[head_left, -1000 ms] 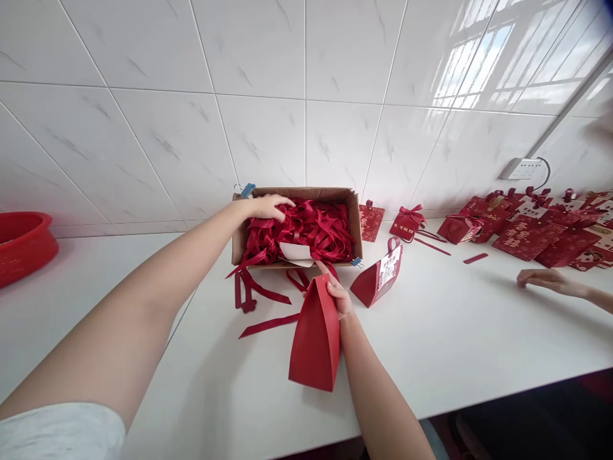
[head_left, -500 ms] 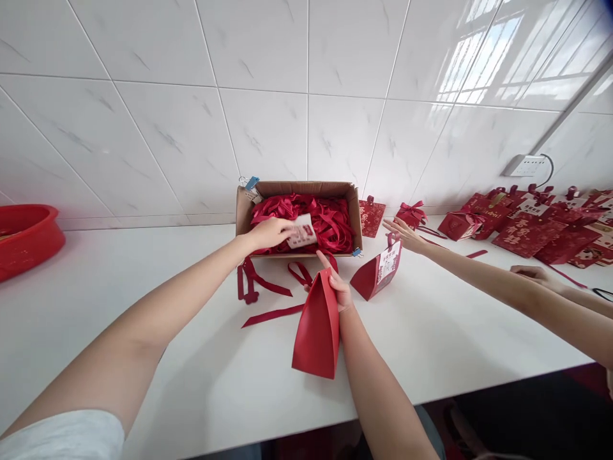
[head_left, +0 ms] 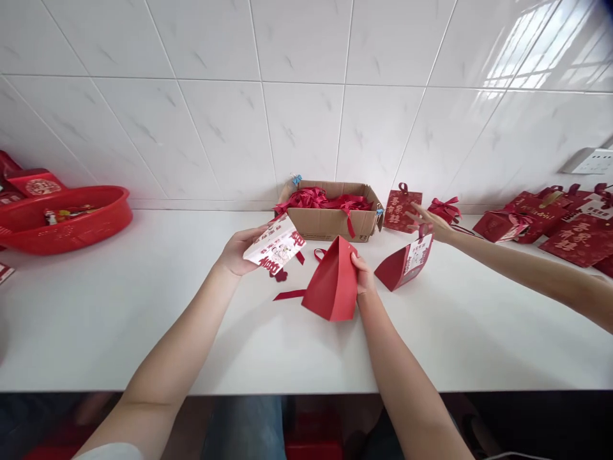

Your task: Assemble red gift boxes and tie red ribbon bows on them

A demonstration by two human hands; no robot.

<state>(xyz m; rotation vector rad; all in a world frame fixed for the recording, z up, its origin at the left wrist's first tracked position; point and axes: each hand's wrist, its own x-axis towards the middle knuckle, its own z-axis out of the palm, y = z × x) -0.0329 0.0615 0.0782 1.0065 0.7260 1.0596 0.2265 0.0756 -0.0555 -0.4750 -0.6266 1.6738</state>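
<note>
Far left of the cardboard box [head_left: 335,220], a red basin [head_left: 71,220] sits on the counter [head_left: 143,319] w/ some packets in it, well out of my way. My left hand [head_left: 237,250] is closed on a white printed card [head_left: 274,246], thumb under and fingers on top, held up off the counter just left of the box & in front of it; a red cutout hangs from its lower edge. I keep it lifted so the print faces me. Loose ribbon [head_left: 290,294] lies on the counter below it.

The box itself is against the wall, full of red ribbons, some spilling over the rim.

Just in front of the box, my right hand [head_left: 364,281] pinches the red paper bag [head_left: 332,287] at its top edge, so it stands on its base, mouth up.

Right of the box, another person's hand [head_left: 428,220] reaches over a finished bag w/ a label [head_left: 405,262]. Further right: more red bags [head_left: 550,220] laid along the wall.
</note>
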